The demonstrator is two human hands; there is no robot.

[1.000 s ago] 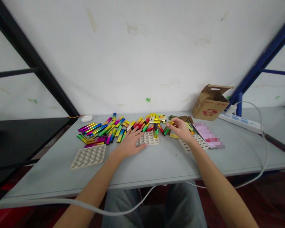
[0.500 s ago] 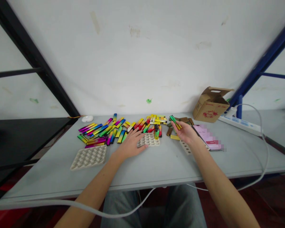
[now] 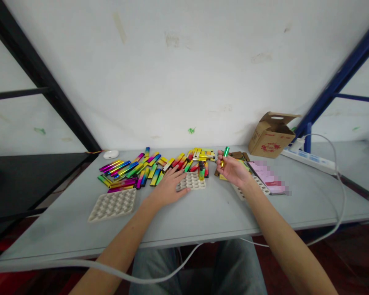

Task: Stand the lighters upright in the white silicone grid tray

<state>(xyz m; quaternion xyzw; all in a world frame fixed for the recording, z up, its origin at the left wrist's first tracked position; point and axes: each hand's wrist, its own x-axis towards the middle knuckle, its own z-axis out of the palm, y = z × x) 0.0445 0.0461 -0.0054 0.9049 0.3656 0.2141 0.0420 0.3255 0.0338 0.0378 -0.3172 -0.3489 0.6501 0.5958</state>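
Holding one shiny metallic stick, green at the upper end and gold at the lower (image 3: pixel 225 155), my right hand (image 3: pixel 235 172) is raised above the right half of the grey desk (image 3: pixel 209 217). Its fingers are curled closed around the gold part, and the stick leans only a little from upright. My left hand (image 3: pixel 169 186) is flat and spread, with nothing gripped that I can see; it covers the left end of a pale tray with rows of round hollows (image 3: pixel 197 184), set back from the desk's near edge.

At the right end of this tray a green-and-yellow stick with a dark top (image 3: pixel 201 173) stands upright; I cannot tell how firmly it sits. If the held stick came down beside it carelessly, I think the standing one could be knocked over. The smooth surface could also make the held stick turn or slip, if my fingertips pinch too lightly.

My left fingertips are close to the loose heap of rainbow-coloured metallic sticks (image 3: pixel 135 169) toward the far edge, so a sideways push could disturb them. Below my right wrist lies a pale tray with dark round holes (image 3: pixel 262 185), beside a phone with pink screen (image 3: pixel 267 174); lowering the forearm could shift that tray.
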